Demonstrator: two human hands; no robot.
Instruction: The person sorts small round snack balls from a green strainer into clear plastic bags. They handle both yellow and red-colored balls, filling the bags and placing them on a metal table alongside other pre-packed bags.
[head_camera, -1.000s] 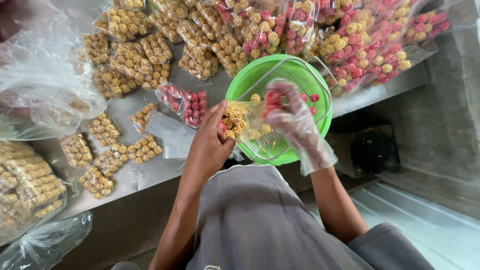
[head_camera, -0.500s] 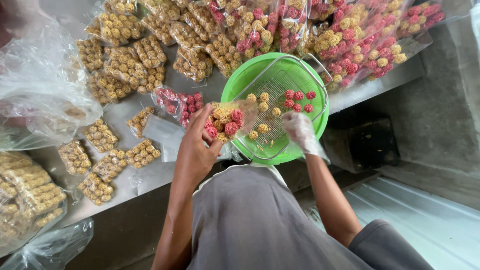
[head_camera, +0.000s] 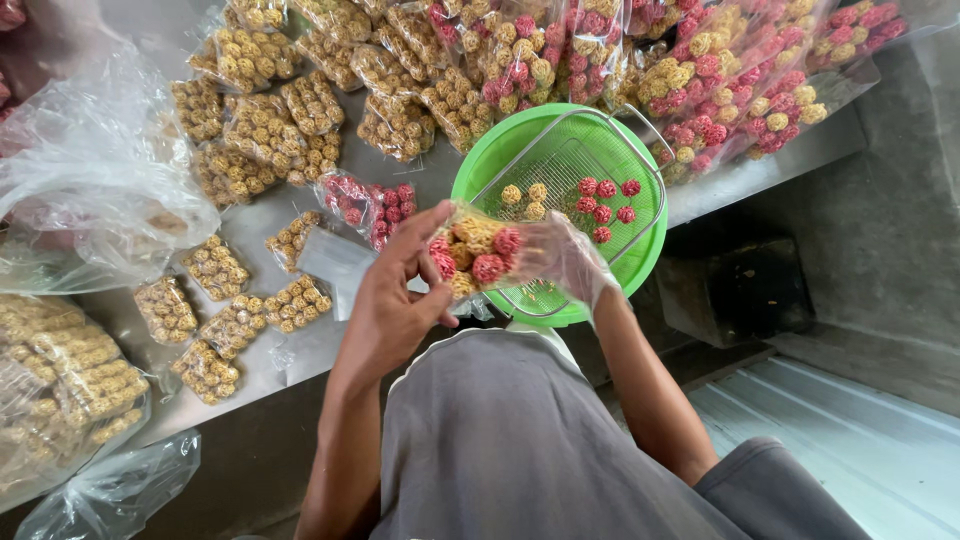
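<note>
Snack packet (head_camera: 475, 255), a small clear bag of red and yellow puffed balls, sits between both hands just above the near edge of the grey table (head_camera: 270, 215), at the 8 o'clock rim of a green colander bowl (head_camera: 480, 175). Largest in view, the table carries heaps of sealed packets: plain yellow ones (head_camera: 260, 110) at 10 o'clock of the hands, mixed red-and-yellow ones (head_camera: 740, 80) at 1 o'clock, and a big crumpled plastic sheet (head_camera: 95, 170) at 9 o'clock. Inside the bowl rests a wire strainer (head_camera: 560, 160) holding a few loose red balls (head_camera: 603, 205) and yellow balls (head_camera: 527, 195). The bare left hand (head_camera: 395, 300) has its fingers (head_camera: 420, 240) closed on the packet's left end, thumb beneath. The right hand (head_camera: 565, 260), in a thin clear glove, grips the packet's right end, its fingers curled shut around the film. The packet's long axis runs left to right between them; both hands touch it, neither nearer. A lone red packet (head_camera: 375, 205) lies just beyond the left hand at 11 o'clock.
</note>
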